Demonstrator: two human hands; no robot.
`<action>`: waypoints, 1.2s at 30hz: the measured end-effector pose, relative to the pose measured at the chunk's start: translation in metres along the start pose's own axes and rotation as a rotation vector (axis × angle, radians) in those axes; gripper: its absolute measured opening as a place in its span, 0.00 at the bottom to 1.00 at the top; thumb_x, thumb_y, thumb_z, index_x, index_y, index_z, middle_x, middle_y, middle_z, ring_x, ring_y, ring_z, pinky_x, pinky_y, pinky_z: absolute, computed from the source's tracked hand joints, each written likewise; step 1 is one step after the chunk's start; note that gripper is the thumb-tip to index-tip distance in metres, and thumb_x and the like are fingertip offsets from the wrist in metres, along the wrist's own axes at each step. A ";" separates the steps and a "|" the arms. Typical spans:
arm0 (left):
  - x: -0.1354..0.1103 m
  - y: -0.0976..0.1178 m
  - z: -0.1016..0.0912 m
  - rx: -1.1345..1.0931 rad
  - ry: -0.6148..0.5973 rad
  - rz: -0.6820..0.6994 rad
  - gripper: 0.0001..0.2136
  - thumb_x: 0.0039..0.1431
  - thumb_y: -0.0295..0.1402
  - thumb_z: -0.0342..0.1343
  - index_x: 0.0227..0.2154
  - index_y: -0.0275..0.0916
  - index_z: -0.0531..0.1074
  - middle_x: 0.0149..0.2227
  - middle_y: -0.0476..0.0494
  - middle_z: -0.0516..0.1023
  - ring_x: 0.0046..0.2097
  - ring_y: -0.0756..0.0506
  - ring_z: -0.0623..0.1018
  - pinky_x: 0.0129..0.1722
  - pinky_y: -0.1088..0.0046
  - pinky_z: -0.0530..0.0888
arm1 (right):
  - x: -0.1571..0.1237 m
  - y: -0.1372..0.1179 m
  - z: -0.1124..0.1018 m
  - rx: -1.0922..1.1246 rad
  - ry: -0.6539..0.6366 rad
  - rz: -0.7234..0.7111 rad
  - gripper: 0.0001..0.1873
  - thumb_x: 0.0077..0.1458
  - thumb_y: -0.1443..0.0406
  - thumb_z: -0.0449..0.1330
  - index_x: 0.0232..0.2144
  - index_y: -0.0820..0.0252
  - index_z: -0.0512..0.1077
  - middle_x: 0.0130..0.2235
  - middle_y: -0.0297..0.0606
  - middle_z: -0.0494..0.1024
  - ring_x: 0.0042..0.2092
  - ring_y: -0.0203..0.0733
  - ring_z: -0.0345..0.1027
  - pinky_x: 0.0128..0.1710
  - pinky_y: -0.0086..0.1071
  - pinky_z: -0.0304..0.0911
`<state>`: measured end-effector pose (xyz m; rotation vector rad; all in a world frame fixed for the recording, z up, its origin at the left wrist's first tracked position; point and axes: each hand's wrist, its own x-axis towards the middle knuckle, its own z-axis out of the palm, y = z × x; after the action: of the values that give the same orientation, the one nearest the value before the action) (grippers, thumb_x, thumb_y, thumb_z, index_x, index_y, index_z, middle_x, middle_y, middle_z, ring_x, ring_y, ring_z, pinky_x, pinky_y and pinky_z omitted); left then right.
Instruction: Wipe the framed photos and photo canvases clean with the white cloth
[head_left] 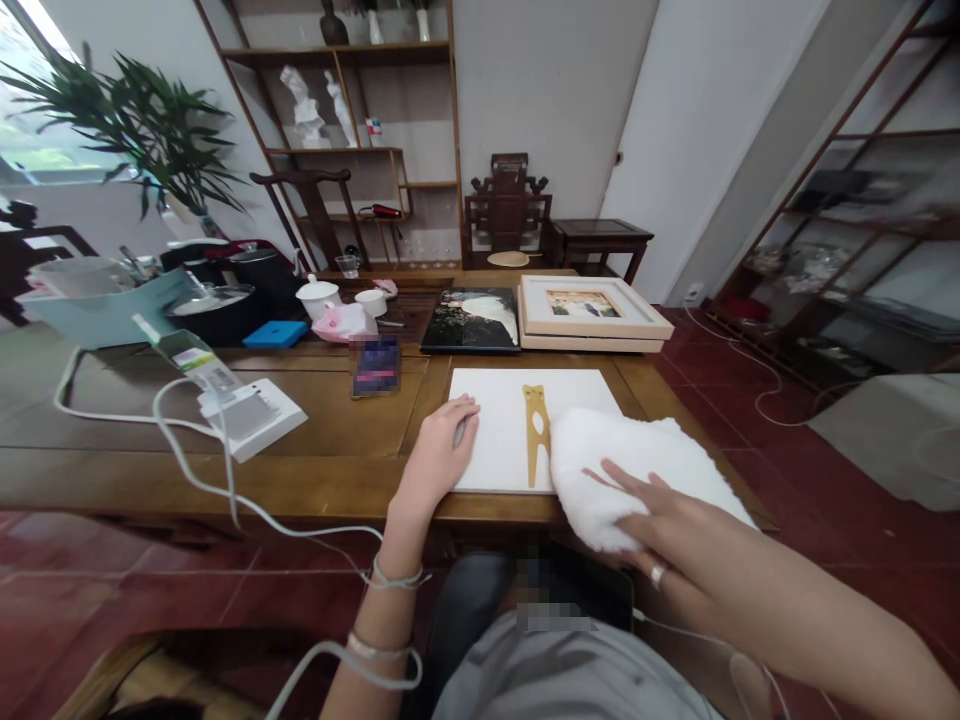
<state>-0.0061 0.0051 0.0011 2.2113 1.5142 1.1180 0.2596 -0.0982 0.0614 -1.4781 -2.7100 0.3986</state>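
Your left hand [441, 445] lies at the left edge of a flat white rectangular board [491, 420] on the brown wooden table [341, 440], fingers bent and close together, the thumb set a little apart from them; a small greyish patch shows between thumb and forefinger, too blurred to name, and you cannot tell from this view whether anything is pinched there. Your right hand [654, 508] lies on a thick, fluffy white cloth [645, 445], fingers spread and sinking into the pile; its thumb side is out of sight, so whether it grips or merely presses cannot be told. The cloth covers the board's right part, hiding that edge and its near corner. Between your two hands, nearer the cloth, a flat gold-coloured piece with an eared top, an oval hole and two legs [533, 445] lies on the board; its right leg seems to run under the cloth or stop just beside it. Beyond your left hand, off to its left, a dark phone-like slab [376, 365] has a pixelated face you cannot read. Farther from you than both hands, a glossy black picture panel [469, 320] lies beside a stack of pale-framed pictures [592, 330], the lower one mostly covered. Below your hands, a dark object in your lap is partly masked by blurring.
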 end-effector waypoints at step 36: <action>-0.002 -0.002 0.001 0.097 0.088 -0.099 0.12 0.59 0.31 0.48 0.42 0.34 0.73 0.49 0.35 0.70 0.53 0.39 0.71 0.56 0.59 0.66 | 0.037 -0.001 -0.001 0.200 0.082 -0.220 0.14 0.61 0.64 0.49 0.38 0.56 0.75 0.63 0.36 0.59 0.65 0.47 0.44 0.64 0.48 0.42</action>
<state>-0.0067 0.0045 -0.0013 2.1473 1.7292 1.1483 0.2385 -0.0683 0.0589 -1.1086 -2.6402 0.5640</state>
